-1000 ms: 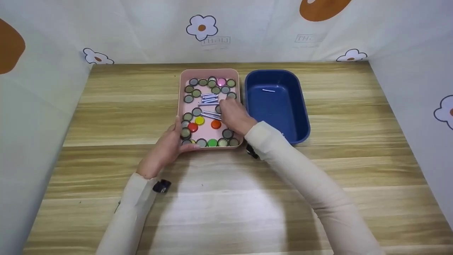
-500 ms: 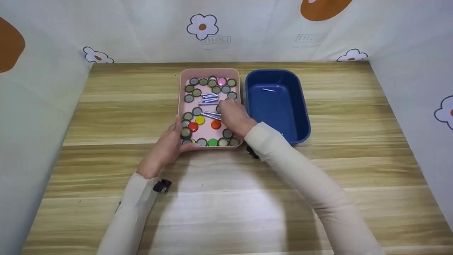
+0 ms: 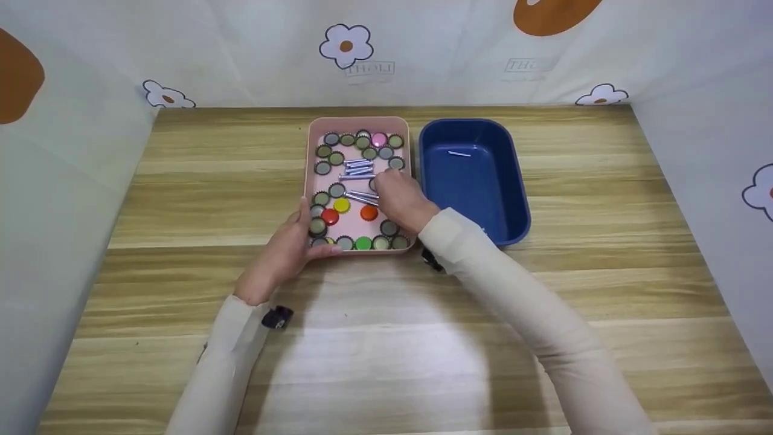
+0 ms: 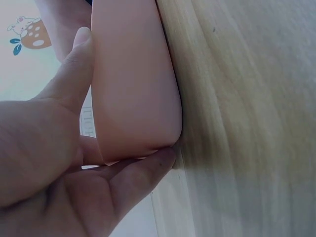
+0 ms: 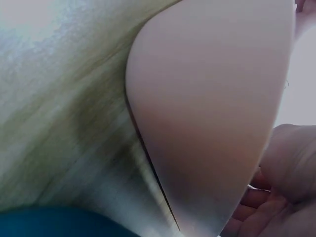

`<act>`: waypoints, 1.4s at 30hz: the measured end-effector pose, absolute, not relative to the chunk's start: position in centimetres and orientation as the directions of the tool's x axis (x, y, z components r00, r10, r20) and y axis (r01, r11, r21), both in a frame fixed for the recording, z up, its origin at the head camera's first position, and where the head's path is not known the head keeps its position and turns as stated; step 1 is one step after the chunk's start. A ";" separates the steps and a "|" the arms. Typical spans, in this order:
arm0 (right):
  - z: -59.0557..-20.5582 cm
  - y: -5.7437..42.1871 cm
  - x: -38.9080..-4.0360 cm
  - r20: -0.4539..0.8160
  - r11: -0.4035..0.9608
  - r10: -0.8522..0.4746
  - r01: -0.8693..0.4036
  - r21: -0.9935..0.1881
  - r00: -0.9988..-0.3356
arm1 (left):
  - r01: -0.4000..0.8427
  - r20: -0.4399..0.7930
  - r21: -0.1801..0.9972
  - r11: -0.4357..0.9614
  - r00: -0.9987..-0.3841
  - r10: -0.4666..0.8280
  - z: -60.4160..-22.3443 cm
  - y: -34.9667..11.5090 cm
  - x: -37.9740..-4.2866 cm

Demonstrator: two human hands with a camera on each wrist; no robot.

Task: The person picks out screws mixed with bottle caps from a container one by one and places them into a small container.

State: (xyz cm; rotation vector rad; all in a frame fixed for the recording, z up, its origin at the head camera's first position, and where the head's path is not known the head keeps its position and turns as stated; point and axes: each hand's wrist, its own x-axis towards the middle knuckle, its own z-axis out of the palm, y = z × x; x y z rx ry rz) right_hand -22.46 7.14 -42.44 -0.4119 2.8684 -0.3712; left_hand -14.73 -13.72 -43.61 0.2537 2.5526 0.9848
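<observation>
- A pale printed backdrop [image 3: 253, 54] with flowers stands around the far edge and sides of the tabletop.
- The wood-grain tabletop [image 3: 386, 368] bears both containers.
- The pink tray [image 3: 356, 123] lies flat on it, strewn with caps and fasteners.
- The blue bin [image 3: 471, 205] sits just beside the tray, on its right.
- The left hand [image 3: 282, 254] grips the tray's near left corner, thumb along the near wall, fingers around the left one.
- The right hand [image 3: 403, 199] reaches over the tray's right wall, fingers bent, fingertips among the fasteners; whether they pinch anything I cannot tell.
- Silver headed fasteners [image 3: 357, 177] lie mid-tray in two groups, some running up to the right hand.
- One slim silver piece [image 3: 459, 153] lies toward the bin's far end.
- Grey-olive bottle caps [image 3: 323, 168], underside up, line the tray's edges.
- Coloured caps show their tops: red [image 3: 330, 216] and yellow [image 3: 342, 205] adjacent, orange [image 3: 369, 212] nearby, green [image 3: 363, 243] along the near wall, pink [image 3: 378, 139] toward the far end.
</observation>
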 end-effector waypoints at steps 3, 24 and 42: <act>-42.1 7.3 -22.4 -0.190 0.929 -0.313 -0.259 -0.264 -0.930 | 0.048 -0.280 0.669 0.742 -0.908 0.312 -43.7 -13.7 -14.7; -39.7 8.5 -22.5 -0.165 0.906 -0.398 -0.358 -0.224 -0.903 | 0.016 -0.294 0.701 0.713 -0.904 0.309 -43.5 -13.8 -14.9; -37.8 9.6 -22.0 -0.122 0.890 -0.439 -0.411 -0.199 -0.890 | 0.024 -0.297 0.689 0.724 -0.902 0.314 -43.6 -13.9 -14.8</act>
